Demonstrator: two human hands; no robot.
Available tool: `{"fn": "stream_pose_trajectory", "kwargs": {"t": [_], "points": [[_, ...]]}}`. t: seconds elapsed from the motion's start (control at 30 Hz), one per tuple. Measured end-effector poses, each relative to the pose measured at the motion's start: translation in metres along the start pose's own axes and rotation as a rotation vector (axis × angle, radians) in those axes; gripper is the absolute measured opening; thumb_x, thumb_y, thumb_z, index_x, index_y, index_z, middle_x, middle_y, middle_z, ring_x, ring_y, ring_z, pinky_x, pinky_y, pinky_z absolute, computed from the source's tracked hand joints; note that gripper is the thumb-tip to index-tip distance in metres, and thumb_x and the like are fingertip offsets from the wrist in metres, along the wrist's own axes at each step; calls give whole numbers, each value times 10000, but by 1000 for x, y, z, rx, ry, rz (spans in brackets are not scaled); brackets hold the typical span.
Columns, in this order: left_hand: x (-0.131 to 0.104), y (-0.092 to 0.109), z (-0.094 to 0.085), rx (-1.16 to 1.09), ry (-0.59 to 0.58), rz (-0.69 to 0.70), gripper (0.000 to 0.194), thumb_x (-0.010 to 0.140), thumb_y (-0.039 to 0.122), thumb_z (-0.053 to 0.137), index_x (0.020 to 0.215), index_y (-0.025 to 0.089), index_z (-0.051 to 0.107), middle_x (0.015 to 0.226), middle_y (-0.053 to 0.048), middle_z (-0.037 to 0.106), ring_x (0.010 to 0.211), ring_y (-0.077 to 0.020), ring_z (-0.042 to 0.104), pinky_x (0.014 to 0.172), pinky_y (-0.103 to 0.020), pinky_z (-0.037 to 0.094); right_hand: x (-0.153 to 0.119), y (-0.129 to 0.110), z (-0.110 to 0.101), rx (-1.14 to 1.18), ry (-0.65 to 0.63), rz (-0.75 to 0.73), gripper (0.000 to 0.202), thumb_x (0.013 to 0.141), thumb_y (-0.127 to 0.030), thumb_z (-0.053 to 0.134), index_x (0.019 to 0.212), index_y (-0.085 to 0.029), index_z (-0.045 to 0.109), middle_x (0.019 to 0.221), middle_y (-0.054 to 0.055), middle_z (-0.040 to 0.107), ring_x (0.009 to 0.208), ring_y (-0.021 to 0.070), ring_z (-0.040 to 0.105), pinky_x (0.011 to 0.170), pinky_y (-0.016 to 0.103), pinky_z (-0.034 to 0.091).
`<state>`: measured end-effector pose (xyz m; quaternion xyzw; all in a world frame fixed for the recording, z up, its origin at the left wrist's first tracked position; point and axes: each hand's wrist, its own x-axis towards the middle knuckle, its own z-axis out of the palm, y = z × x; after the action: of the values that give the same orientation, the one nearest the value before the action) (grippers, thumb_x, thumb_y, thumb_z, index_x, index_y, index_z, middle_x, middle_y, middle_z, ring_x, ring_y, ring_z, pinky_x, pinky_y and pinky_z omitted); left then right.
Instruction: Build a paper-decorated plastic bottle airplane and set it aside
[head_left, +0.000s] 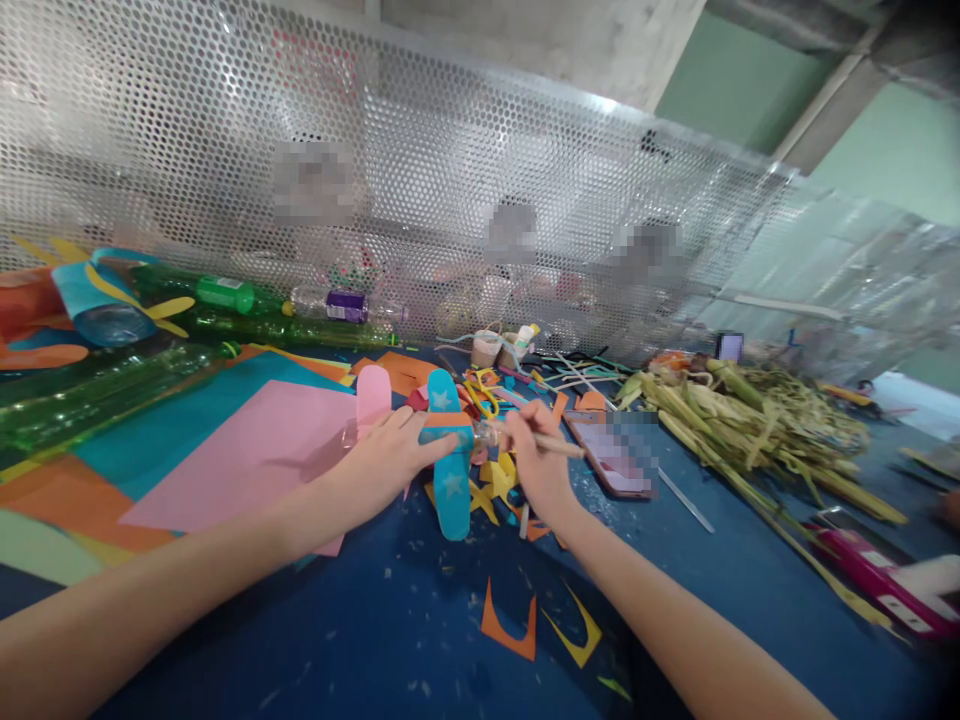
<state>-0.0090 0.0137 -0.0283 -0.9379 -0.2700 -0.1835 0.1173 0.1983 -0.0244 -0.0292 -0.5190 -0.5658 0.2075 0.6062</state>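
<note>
My left hand [390, 445] is closed around a toy plane made from a small clear plastic bottle. The plane has a long blue wing [453, 490] with pale stars, an orange band and a pink tail piece [373, 392]. At the bottle's neck, my right hand [541, 460] pinches a thin tan stick [561, 445], which looks like a brush handle. Its front end is hidden by the fingers and the neck. Yellow paper stars [499, 476] and colored scraps lie beneath and between the hands.
Left, pink paper [247, 450] overlaps blue and orange sheets, with green bottles [112, 395] behind. A phone [611, 455] lies right of my right hand, before dried husks [750, 400]. Cut scraps [510, 630] lie in front. A perforated metal screen [450, 150] stands behind, people beyond it.
</note>
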Motion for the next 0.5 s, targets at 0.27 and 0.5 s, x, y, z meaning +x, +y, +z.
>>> {"fn": "stream_pose_trajectory", "kwargs": {"t": [0.27,0.5], "points": [[9,-9,-32,-236,51,-26,376,839,435,543,1135,204,557,1163,-91,533,1014,-246,501,845,-380,410,12,0,-12,74,267,-60,161,853,-359,506,790,-234,424,534,-84,417,527,113,472,613,265,439],[10,-31,-67,-393,293,-421,240,914,342,378,900,201,572,688,19,579,588,-128,511,562,-243,362,-3,-5,-1,-1,13,-102,112,861,-331,488,833,-222,487,652,-34,498,616,132,501,593,265,413]]}}
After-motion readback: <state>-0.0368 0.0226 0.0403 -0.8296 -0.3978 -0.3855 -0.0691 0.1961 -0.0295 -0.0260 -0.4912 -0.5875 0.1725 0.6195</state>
